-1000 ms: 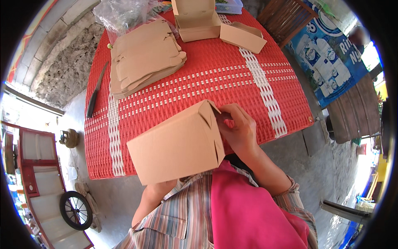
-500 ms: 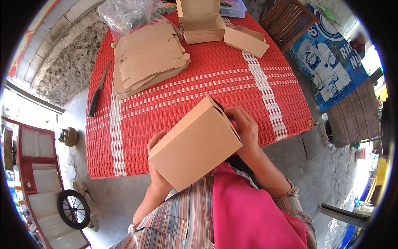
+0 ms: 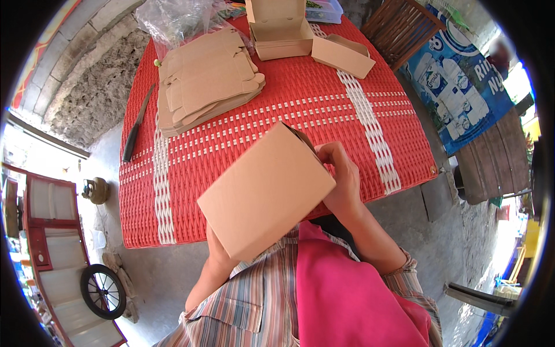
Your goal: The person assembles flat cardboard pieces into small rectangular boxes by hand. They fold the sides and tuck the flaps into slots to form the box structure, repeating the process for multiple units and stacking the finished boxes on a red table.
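Observation:
A brown cardboard box point(image 3: 267, 194) is held tilted in front of me, over the near edge of the table. My left hand point(image 3: 217, 246) grips it from its lower left and behind; the box hides those fingers. At the box's right end, my right hand point(image 3: 341, 175) has its fingers bent in against the edge, where a dark gap shows along a flap. What its fingertips do inside that gap cannot be made out.
The red woven table point(image 3: 277, 110) bears a stack of flat cardboard blanks point(image 3: 202, 78), a knife point(image 3: 139, 124) and a clear plastic bag point(image 3: 173, 23). Farther back are an open-lidded box point(image 3: 281, 37), another folded box point(image 3: 343, 56) and a blue plastic tub point(image 3: 324, 10). A wooden chair point(image 3: 402, 29) stands beyond.
The box has turned and tipped so that its broad face shows more, shifting slightly left and up. My left fingers are now hidden behind it. My right hand stays at its right end.

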